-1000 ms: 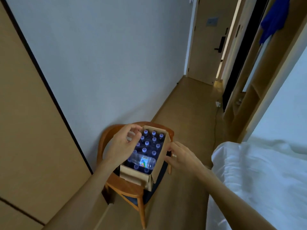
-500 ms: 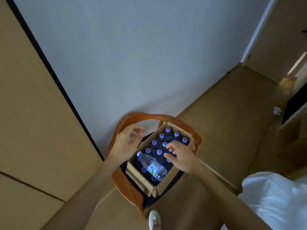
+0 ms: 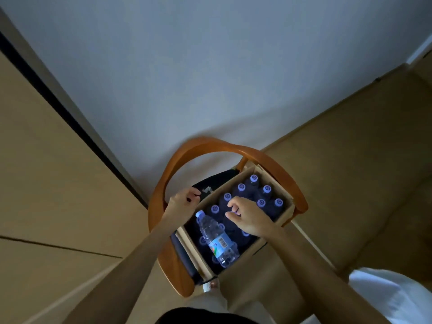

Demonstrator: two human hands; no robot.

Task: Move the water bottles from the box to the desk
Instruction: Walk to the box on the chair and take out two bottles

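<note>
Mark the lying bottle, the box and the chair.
lying bottle (image 3: 216, 239): head view, clear body above the label.
box (image 3: 284, 215): head view, right cardboard wall.
chair (image 3: 210, 143): head view, curved wooden backrest.

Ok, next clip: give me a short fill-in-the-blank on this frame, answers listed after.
1. The cardboard box sits on a wooden ____.
2. One bottle lies on its ____ across the upright bottles.
3. The right hand reaches into the box, over the bottle ____.
4. The left hand is at the box's ____ edge.

Missing words: chair; side; caps; left
</note>
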